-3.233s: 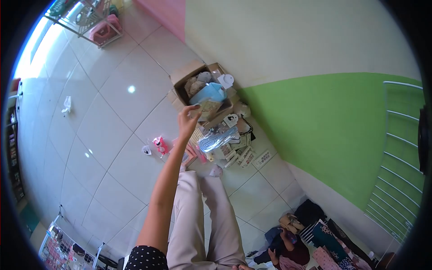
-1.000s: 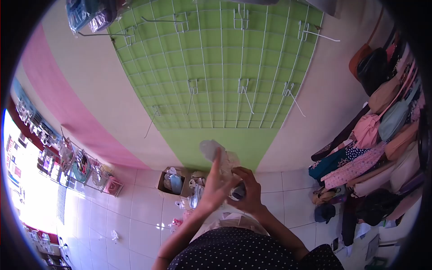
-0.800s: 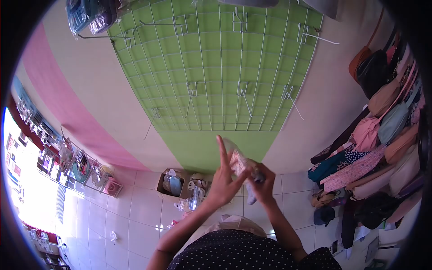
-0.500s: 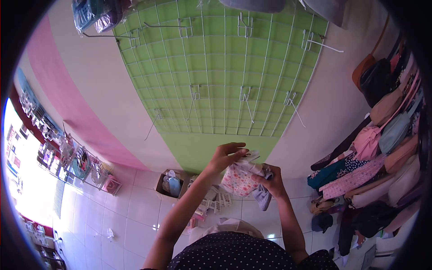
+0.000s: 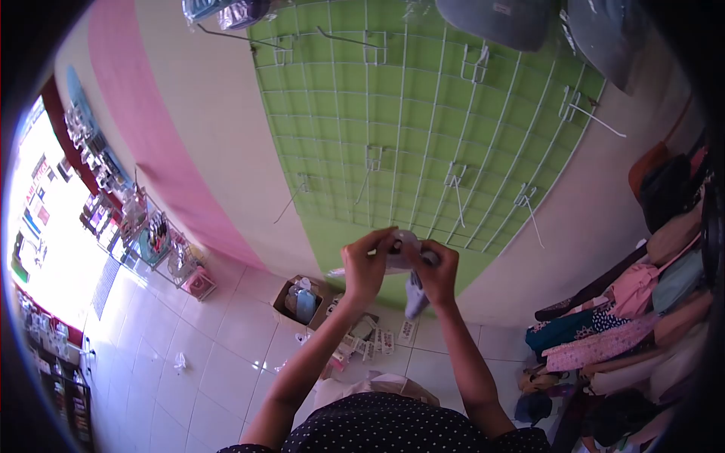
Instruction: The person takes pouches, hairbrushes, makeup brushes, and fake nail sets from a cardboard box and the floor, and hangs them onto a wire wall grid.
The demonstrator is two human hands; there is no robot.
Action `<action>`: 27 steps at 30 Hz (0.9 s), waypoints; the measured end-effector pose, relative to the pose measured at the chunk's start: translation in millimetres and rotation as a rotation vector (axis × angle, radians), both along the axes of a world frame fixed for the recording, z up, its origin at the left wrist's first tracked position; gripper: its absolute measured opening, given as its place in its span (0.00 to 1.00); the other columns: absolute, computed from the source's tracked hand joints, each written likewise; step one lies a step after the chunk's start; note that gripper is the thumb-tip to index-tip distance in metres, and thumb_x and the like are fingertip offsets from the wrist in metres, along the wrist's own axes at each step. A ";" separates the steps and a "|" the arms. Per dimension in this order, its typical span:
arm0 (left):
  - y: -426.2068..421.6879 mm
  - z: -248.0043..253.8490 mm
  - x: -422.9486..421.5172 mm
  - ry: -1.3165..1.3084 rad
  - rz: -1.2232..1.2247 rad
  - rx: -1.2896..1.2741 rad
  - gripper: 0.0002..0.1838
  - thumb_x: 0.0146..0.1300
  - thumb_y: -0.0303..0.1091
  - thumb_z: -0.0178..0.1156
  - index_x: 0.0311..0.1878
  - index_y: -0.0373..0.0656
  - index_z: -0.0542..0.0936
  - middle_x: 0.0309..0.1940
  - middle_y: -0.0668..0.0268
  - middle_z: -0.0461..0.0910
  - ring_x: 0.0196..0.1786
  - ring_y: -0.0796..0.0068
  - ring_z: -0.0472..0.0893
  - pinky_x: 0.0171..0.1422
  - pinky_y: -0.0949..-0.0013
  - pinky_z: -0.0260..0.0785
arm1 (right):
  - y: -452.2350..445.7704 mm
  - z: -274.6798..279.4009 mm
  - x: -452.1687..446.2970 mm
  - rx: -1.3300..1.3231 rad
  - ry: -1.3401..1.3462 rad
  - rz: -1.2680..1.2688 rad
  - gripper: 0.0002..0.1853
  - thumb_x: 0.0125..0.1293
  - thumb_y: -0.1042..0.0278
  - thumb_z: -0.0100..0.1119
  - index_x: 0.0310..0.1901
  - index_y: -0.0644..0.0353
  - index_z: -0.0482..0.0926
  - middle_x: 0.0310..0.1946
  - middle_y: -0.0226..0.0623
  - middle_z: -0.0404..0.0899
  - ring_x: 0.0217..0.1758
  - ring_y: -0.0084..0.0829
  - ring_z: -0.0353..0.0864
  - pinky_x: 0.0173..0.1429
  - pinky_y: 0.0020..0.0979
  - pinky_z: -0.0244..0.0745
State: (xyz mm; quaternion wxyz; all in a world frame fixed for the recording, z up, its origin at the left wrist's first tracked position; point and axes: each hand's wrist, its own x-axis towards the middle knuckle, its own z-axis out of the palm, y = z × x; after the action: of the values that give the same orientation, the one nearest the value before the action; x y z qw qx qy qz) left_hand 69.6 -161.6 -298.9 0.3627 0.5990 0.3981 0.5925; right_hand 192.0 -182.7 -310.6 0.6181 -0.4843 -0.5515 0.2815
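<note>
Both hands are raised in front of the green panel, fingers closed together on a small cloth item [image 5: 416,297]. Its grey-lavender end hangs below my right hand [image 5: 438,273], and a pale part shows between the hands. My left hand [image 5: 365,264] pinches the top edge from the left, its fingertips nearly meeting those of the right. The floral side seen earlier is now turned away or hidden. Just beyond the hands is the white wire grid [image 5: 408,113] with several bare metal hooks [image 5: 458,196].
Grey caps [image 5: 495,23] and plastic-wrapped goods [image 5: 243,13] hang at the top. Below are an open cardboard box [image 5: 283,306] and several tagged items [image 5: 370,340] on the tiled floor. Bags and clothes [image 5: 604,340] line the right; a wire rack [image 5: 162,241] stands left.
Both hands have drawn closer together and lifted the cloth item slightly; its floral side no longer shows. The view has shifted and tilted, with the grid now farther right.
</note>
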 end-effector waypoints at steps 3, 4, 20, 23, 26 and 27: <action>30.1 -1.1 -20.9 -0.008 0.123 0.066 0.09 0.53 0.23 0.54 0.39 0.34 0.75 0.22 0.64 0.77 0.26 0.84 0.75 0.30 0.81 0.66 | 34.9 -0.2 -29.3 0.017 -0.008 -0.019 0.11 0.49 0.65 0.62 0.24 0.67 0.76 0.12 0.24 0.69 0.17 0.13 0.63 0.21 0.18 0.59; 37.7 -1.0 -27.2 -0.032 0.158 0.075 0.08 0.53 0.24 0.54 0.38 0.33 0.75 0.22 0.64 0.77 0.25 0.84 0.74 0.29 0.81 0.66 | 44.6 -2.6 -36.2 0.078 -0.046 -0.038 0.14 0.51 0.64 0.61 0.21 0.68 0.75 0.12 0.23 0.68 0.17 0.11 0.62 0.20 0.17 0.57; 4.7 5.7 63.2 -0.097 -0.237 -0.010 0.07 0.51 0.26 0.56 0.33 0.34 0.76 0.22 0.60 0.78 0.28 0.79 0.78 0.31 0.77 0.69 | -27.9 4.7 45.7 0.023 0.087 -0.322 0.12 0.54 0.64 0.58 0.23 0.67 0.76 0.15 0.27 0.71 0.20 0.14 0.62 0.24 0.19 0.58; 11.6 1.4 84.0 -0.111 -0.264 -0.024 0.08 0.51 0.27 0.57 0.32 0.32 0.76 0.23 0.60 0.78 0.28 0.80 0.78 0.32 0.78 0.69 | -12.9 -6.8 71.6 0.056 0.030 -0.364 0.14 0.54 0.64 0.57 0.21 0.67 0.74 0.13 0.25 0.67 0.18 0.13 0.59 0.23 0.19 0.55; 18.5 -3.9 91.0 -0.118 -0.224 -0.027 0.09 0.50 0.27 0.57 0.33 0.31 0.76 0.22 0.62 0.78 0.28 0.81 0.77 0.33 0.78 0.68 | -5.2 -11.1 79.1 0.059 0.002 -0.360 0.14 0.55 0.65 0.57 0.19 0.67 0.73 0.10 0.22 0.61 0.17 0.13 0.55 0.21 0.19 0.51; 18.5 -5.5 92.1 -0.114 -0.227 -0.032 0.09 0.50 0.27 0.57 0.33 0.31 0.76 0.22 0.62 0.78 0.28 0.81 0.77 0.33 0.78 0.68 | -4.9 -10.3 79.6 0.053 0.005 -0.364 0.14 0.55 0.65 0.57 0.19 0.67 0.73 0.10 0.22 0.61 0.17 0.13 0.55 0.21 0.19 0.51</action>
State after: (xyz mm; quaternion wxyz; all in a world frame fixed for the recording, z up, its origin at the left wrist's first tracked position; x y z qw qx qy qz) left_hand 161.7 -143.1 -304.4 0.4592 0.5996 0.3160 0.5742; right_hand 271.6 -187.6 -320.9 0.6727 -0.5588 -0.4607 0.1515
